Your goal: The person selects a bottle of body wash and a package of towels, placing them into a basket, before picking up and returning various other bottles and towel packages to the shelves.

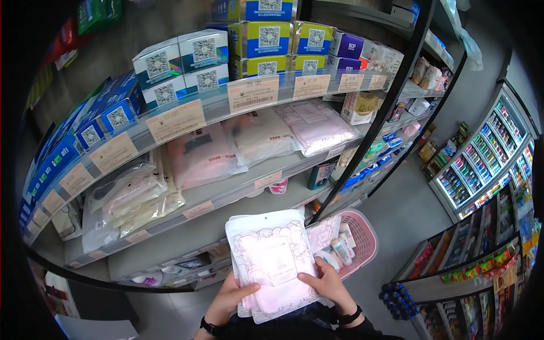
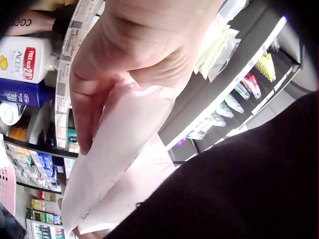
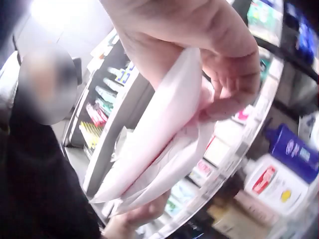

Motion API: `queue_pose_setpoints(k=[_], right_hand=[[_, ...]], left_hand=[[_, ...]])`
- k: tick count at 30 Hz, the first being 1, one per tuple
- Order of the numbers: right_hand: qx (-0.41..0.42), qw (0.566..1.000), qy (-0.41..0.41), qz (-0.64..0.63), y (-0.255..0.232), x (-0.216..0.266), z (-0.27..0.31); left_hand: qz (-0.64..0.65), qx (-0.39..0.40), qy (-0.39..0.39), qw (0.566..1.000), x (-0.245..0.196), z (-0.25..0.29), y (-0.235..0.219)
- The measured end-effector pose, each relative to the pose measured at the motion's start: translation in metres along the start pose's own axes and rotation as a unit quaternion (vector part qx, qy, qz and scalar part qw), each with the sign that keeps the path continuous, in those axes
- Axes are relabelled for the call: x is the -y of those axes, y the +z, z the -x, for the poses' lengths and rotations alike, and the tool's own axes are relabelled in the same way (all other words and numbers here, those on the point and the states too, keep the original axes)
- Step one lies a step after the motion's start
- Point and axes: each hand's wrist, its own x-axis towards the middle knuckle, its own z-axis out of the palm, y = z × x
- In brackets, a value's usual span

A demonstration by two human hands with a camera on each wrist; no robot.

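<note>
Both hands hold a small stack of flat white-and-pink packs [image 1: 266,241] in front of the body, printed with a line-drawn flower pattern and a pale label. My left hand [image 1: 231,296] grips the stack's left edge, thumb on the front face. On the opposite edge, my right hand [image 1: 331,283] pinches it, thumb also on the front. The left wrist view shows the left fingers [image 2: 84,117] curled round a white pack edge [image 2: 124,119]. From the right wrist, two pack layers [image 3: 164,139] spread apart below the hand.
A pink basket [image 1: 371,238] with a similar pack and several bottles stands right of the stack. Ahead, a shelf [image 1: 226,187] carries soft bagged packs [image 1: 204,153] under boxes [image 1: 263,39]. A black post [image 1: 374,124] ends this shelf; snack racks [image 1: 481,272] and a drinks fridge [image 1: 481,153] stand to the right.
</note>
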Motion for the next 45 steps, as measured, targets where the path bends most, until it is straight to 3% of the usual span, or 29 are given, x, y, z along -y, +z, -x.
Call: queue_pose_setpoints(k=[3, 5, 8, 9, 12, 14, 16, 18, 20, 23, 27, 29, 32, 33, 35, 36, 38, 40, 41, 42, 44, 45], right_hand=[[-0.002, 0.996, 0.016, -0.084, 0.002, -0.013, 0.000], [-0.046, 0.979, -0.022, -0.197, -0.004, -0.005, 0.000], [-0.089, 0.947, -0.051, -0.303, -0.013, 0.011, 0.003], [-0.070, 0.943, -0.053, -0.321, -0.017, 0.015, 0.004], [-0.027, 0.953, -0.014, -0.300, -0.016, 0.010, 0.005], [-0.009, 0.966, -0.013, -0.259, 0.002, 0.003, 0.004], [0.041, 0.988, -0.008, -0.146, 0.022, -0.012, -0.001], [0.060, 0.987, 0.003, -0.150, 0.037, 0.001, 0.001], [0.082, 0.984, 0.013, -0.156, 0.040, 0.005, 0.001], [0.085, 0.994, -0.013, -0.065, 0.038, 0.012, 0.001], [0.052, 0.989, -0.076, -0.120, 0.035, 0.028, 0.001], [0.136, 0.980, 0.045, -0.141, 0.019, 0.024, 0.000], [0.205, 0.978, 0.004, -0.042, 0.005, 0.024, -0.001], [0.215, 0.974, -0.001, -0.068, 0.001, 0.009, -0.004], [0.193, 0.975, 0.029, -0.103, -0.012, 0.018, -0.001], [0.169, 0.974, 0.061, -0.138, -0.019, 0.022, -0.001], [0.142, 0.977, 0.024, -0.158, -0.028, 0.009, -0.007], [0.090, 0.909, 0.009, -0.407, -0.030, -0.006, -0.015], [0.092, 0.897, 0.027, -0.431, -0.023, 0.002, -0.006], [0.094, 0.896, 0.024, -0.432, -0.026, -0.007, -0.008], [0.134, 0.951, 0.105, -0.257, -0.026, -0.004, -0.007], [0.093, 0.969, 0.025, -0.226, -0.020, -0.001, -0.005]], left_hand=[[0.043, 0.008, 0.026, 0.999, 0.008, 0.005, -0.015], [0.062, -0.062, 0.002, 0.996, 0.008, 0.008, -0.018], [0.062, -0.069, -0.006, 0.996, 0.002, 0.015, -0.021], [0.062, -0.068, -0.004, 0.996, 0.003, 0.016, -0.022], [0.054, -0.063, -0.006, 0.996, 0.011, 0.021, -0.029], [0.089, 0.002, 0.023, 0.996, 0.016, 0.020, -0.033], [0.072, 0.007, 0.022, 0.997, 0.006, 0.019, -0.021], [0.056, 0.013, 0.024, 0.998, -0.003, 0.020, -0.012], [0.066, -0.036, -0.015, 0.997, -0.007, 0.020, -0.013], [0.074, -0.047, -0.007, 0.996, -0.004, 0.021, -0.016], [0.077, -0.073, 0.000, 0.994, 0.002, 0.018, -0.017], [0.100, -0.083, 0.011, 0.991, 0.004, 0.017, -0.018], [0.080, -0.070, 0.027, 0.994, 0.003, 0.016, -0.013], [0.079, -0.071, 0.030, 0.994, 0.002, 0.016, -0.011], [-0.020, 0.009, 0.045, 0.999, 0.001, 0.013, -0.007], [-0.022, 0.009, 0.048, 0.999, 0.001, 0.011, -0.005], [-0.191, 0.071, 0.090, 0.975, -0.004, 0.006, 0.002], [-0.186, 0.043, 0.091, 0.977, -0.006, 0.005, 0.011], [-0.225, 0.058, 0.104, 0.967, 0.001, 0.007, 0.007], [-0.262, 0.073, 0.122, 0.954, 0.004, 0.004, 0.004], [-0.244, 0.064, 0.098, 0.963, 0.000, 0.001, 0.017], [-0.223, 0.055, 0.072, 0.971, -0.004, 0.001, 0.023]])
